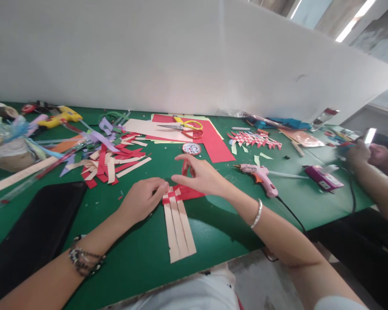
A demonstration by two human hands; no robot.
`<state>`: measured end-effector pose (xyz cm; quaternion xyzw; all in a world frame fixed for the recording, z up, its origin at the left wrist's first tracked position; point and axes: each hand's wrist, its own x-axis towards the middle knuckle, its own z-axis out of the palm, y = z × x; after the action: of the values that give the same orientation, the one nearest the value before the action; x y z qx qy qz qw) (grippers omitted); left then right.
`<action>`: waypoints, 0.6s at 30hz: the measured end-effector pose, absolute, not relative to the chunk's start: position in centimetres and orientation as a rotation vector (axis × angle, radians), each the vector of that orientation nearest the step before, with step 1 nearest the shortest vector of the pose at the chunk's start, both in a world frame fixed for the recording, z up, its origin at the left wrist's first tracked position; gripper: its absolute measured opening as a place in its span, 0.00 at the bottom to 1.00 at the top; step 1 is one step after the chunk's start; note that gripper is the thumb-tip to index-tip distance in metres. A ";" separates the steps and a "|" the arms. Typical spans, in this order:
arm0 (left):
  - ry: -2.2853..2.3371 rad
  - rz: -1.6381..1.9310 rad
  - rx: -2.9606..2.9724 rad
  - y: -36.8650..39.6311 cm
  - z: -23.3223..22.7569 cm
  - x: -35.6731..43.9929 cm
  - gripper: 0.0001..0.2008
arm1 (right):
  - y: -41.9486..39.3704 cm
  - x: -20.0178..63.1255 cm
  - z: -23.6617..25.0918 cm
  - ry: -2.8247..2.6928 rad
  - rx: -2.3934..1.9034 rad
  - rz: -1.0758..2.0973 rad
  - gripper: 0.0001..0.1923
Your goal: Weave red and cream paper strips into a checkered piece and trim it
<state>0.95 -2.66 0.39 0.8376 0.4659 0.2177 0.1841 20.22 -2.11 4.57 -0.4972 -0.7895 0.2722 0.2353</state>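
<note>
A small red and cream paper weave [173, 196] lies on the green table, with slit cream paper strips [179, 228] running from it toward me and red paper strips [192, 193] going off to the right. My left hand [144, 196] is closed at the weave's left edge, thumb and fingertips pressed on the paper. Over the red strips hovers my right hand [202, 174], its thumb and forefinger apart. A lifted bit of red strip [184, 167] shows between them; whether other fingers touch it I cannot tell.
Cut paper scraps [108, 161] lie left, near a black phone-like slab [42, 228]. Behind are scissors [184, 127], red paper [216, 144] and a round clock-face piece [191, 148]. A pink glue gun [258, 174] lies right; beyond, another person's hands [362, 155] hold something.
</note>
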 end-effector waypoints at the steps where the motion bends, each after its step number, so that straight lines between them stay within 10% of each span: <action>1: 1.307 0.619 2.367 -2.6 0.3 0.9 0.24 | -1.6 20.2 4.3 -2.136 -1.391 0.761 0.18; 18: 1.163 0.442 2.637 -2.9 -0.4 0.7 0.25 | -2.0 24.4 1.5 -2.209 -1.504 0.528 0.08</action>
<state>0.67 -2.89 -0.40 0.8986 0.3963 0.1507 0.1125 24.35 -1.97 1.46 -0.5402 -0.7933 0.1896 0.2070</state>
